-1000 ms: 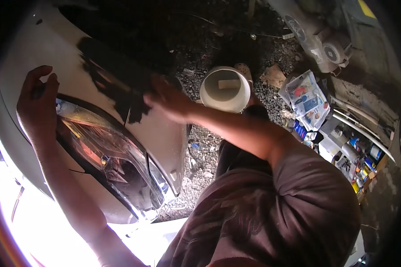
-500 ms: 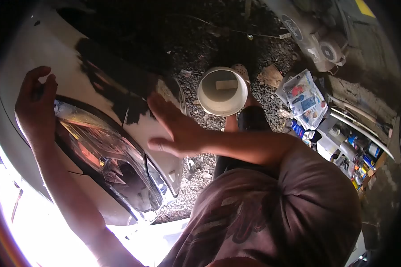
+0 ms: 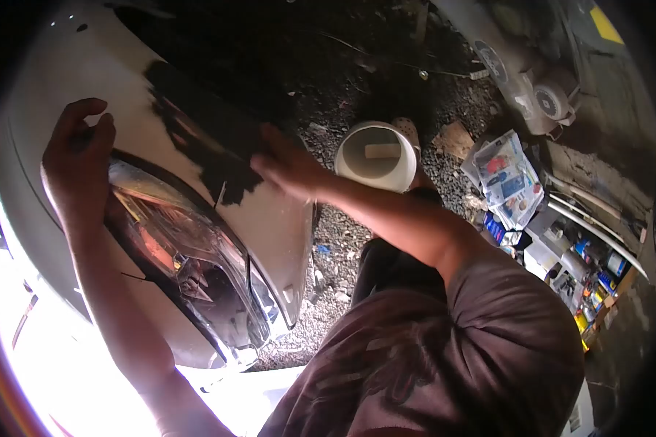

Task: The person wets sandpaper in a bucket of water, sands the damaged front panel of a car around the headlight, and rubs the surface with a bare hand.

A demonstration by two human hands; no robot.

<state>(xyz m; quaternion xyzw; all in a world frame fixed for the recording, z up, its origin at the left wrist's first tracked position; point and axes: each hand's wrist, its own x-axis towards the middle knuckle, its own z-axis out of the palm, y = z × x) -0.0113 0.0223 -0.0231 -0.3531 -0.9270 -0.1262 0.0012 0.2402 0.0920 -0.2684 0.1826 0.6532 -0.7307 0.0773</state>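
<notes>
My left hand (image 3: pixel 79 167) is raised at the pale car body (image 3: pixel 124 80), beside the upper end of its lamp (image 3: pixel 189 247). Its fingers curl loosely, with a gap between thumb and forefinger and nothing visible in them. My right hand (image 3: pixel 290 166) reaches across to the panel's edge, by a dark, ragged-edged patch (image 3: pixel 222 171). Its fingers and thumb are apart, and I see nothing held; whether the palm touches the panel I cannot tell. The lamp has a clear cover with orange parts inside.
A white bucket (image 3: pixel 377 156) with a pale block inside stands on the gravel (image 3: pixel 335 273) near my feet. To the right lie newspaper sheets (image 3: pixel 509 178) and a box of bottles and cans (image 3: pixel 583 262). A second vehicle's dusty bumper (image 3: pixel 521 84) is at the upper right.
My right hand has moved up and away from me along the panel, toward the dark patch. My left hand keeps its pose beside the lamp. The whole view has shifted slightly.
</notes>
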